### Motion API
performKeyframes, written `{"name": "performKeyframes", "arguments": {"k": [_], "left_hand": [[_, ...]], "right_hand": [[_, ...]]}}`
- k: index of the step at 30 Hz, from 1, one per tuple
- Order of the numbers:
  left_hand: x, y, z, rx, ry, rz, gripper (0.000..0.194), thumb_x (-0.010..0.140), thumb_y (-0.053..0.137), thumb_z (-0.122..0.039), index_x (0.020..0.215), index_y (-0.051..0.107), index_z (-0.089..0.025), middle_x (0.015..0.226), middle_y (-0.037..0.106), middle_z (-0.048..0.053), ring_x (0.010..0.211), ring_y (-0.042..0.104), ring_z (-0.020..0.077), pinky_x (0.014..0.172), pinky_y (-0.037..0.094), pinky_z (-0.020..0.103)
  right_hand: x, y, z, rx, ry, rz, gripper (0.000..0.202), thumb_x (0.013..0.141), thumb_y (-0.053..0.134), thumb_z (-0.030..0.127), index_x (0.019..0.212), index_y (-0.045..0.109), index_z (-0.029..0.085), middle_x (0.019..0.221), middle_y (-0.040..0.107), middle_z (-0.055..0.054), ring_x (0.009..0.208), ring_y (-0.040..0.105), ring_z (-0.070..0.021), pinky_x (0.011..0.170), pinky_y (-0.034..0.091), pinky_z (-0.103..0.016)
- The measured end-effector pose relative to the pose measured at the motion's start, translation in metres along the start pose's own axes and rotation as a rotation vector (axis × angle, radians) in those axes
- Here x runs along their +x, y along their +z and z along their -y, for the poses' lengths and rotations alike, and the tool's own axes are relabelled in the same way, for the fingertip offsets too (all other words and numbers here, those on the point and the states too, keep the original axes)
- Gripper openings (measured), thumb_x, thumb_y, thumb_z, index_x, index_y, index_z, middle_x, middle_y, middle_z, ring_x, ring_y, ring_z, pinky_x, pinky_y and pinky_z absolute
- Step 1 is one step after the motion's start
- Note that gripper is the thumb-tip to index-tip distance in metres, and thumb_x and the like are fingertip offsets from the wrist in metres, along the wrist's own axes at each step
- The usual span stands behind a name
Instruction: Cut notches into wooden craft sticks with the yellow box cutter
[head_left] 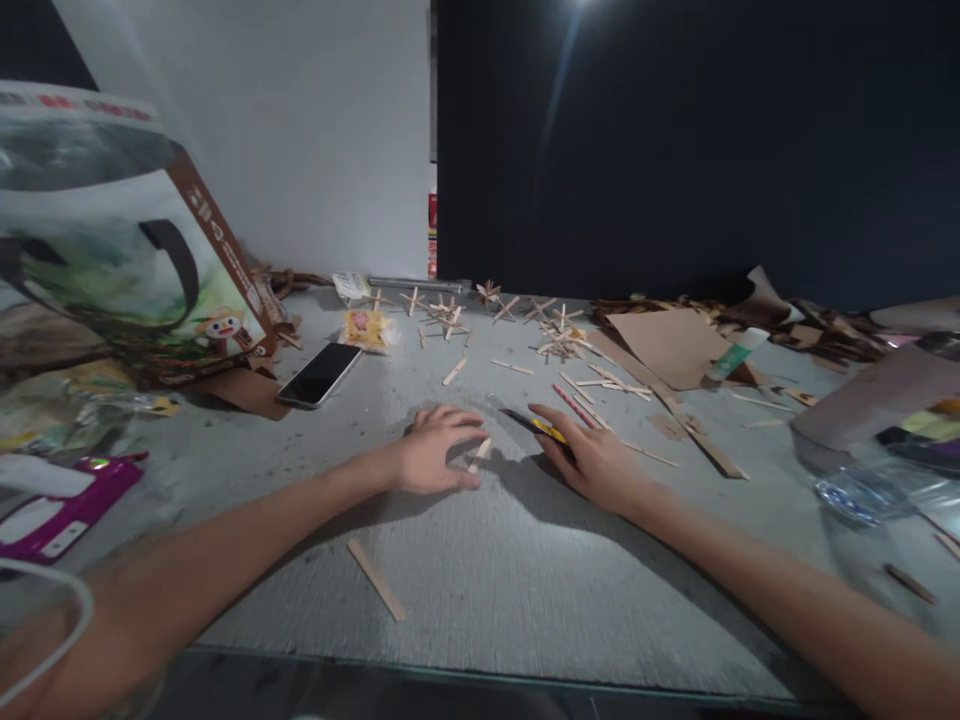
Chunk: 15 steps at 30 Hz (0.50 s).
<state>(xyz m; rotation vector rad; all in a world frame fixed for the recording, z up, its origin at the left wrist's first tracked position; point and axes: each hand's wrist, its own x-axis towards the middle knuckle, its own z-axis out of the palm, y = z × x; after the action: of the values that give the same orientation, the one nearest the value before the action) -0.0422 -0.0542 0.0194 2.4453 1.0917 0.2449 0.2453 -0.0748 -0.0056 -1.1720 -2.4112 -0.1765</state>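
My left hand (439,450) rests low over the table, thumb and fingers apart in a wide curve. A short piece of wooden stick (480,456) lies in the gap between its thumb and fingertips; whether a fingertip touches it I cannot tell. My right hand (589,455) is wrapped round a yellow and black utility knife (546,430). The dark blade end points left, toward my left hand. Nearer the front edge lies a single flat wooden stick (376,580). Just beyond my right hand are a red striped stick (576,406) and several pale wooden sticks (619,380).
Several star-shaped stick pieces (448,318) are spread along the back. On the left are a phone (321,375), a large printed bag (112,270) and a purple device (71,510). Cardboard (664,345), a glue stick (739,355) and a clear plastic container (862,495) lie right.
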Motion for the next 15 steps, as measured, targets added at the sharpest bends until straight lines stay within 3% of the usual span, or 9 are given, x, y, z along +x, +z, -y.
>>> {"name": "performKeyframes", "arguments": {"k": [4, 15], "left_hand": [[-0.0052, -0.0094, -0.001, 0.015, 0.065, 0.117, 0.073, 0.078, 0.08, -0.052, 0.146, 0.059, -0.038, 0.167, 0.04, 0.007, 0.154, 0.029, 0.0409, 0.123, 0.021, 0.062], [-0.0058, -0.0034, -0.0066, -0.004, 0.022, 0.034, 0.057, 0.075, 0.082, -0.035, 0.128, 0.065, -0.028, 0.159, 0.05, 0.009, 0.149, 0.04, 0.0361, 0.121, 0.027, 0.055]], "right_hand": [[-0.0004, 0.0004, 0.0004, 0.008, -0.018, -0.01, 0.043, 0.109, 0.036, 0.033, 0.144, 0.053, 0.013, 0.096, 0.08, -0.013, 0.067, 0.072, -0.0202, 0.062, 0.048, -0.028], [-0.0007, 0.0026, 0.0014, 0.043, -0.064, -0.037, 0.041, 0.111, 0.037, 0.034, 0.14, 0.055, 0.013, 0.094, 0.08, -0.013, 0.069, 0.074, -0.02, 0.063, 0.049, -0.027]]}}
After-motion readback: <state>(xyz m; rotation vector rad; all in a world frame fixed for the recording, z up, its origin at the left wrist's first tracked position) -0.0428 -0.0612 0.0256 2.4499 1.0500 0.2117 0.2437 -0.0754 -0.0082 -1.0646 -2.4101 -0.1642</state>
